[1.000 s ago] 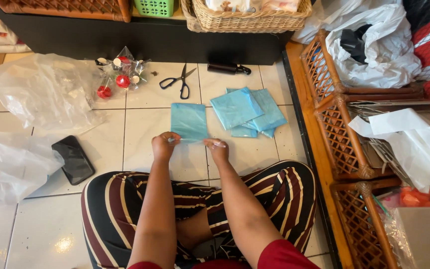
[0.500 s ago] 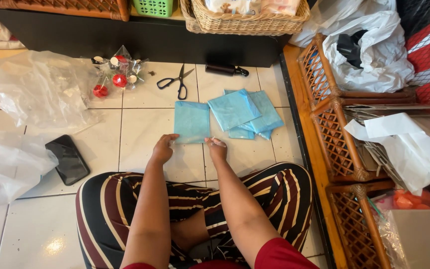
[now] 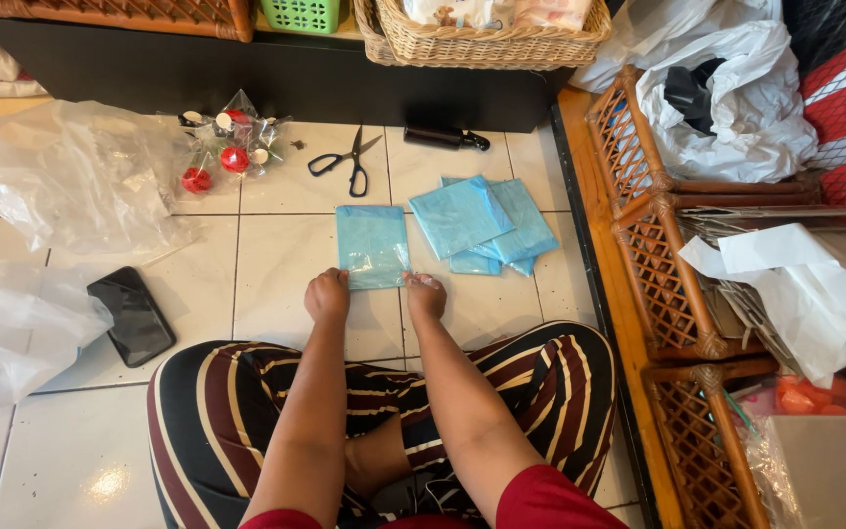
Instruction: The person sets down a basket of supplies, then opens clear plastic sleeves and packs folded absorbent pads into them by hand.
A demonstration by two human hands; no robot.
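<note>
Head view: a person seated cross-legged on a white tiled floor (image 3: pixel 286 264) pins a flat blue plastic sheet (image 3: pixel 372 245) at its near edge with both hands. The left hand (image 3: pixel 327 295) is curled closed over the sheet's near left corner; the right hand (image 3: pixel 425 294) is curled closed at the near right corner, where a clear bit of film is bunched against the fingers. Whether either hand pinches the sheet or only presses it to the tile cannot be told.

The sheet lies straight ahead of both hands, its long axis running away from the person; each hand is equally near, one per corner. Just right of the sheet, almost touching it, sits a loose stack of similar blue sheets (image 3: pixel 487 220). Beyond the sheet lie black scissors (image 3: pixel 348 162); beyond and to its left, a clear bag of red ornaments (image 3: pixel 229 147). Well left of the sheet rests a black phone (image 3: pixel 131 315), between crumpled clear plastic bags (image 3: pixel 70 171).
</note>
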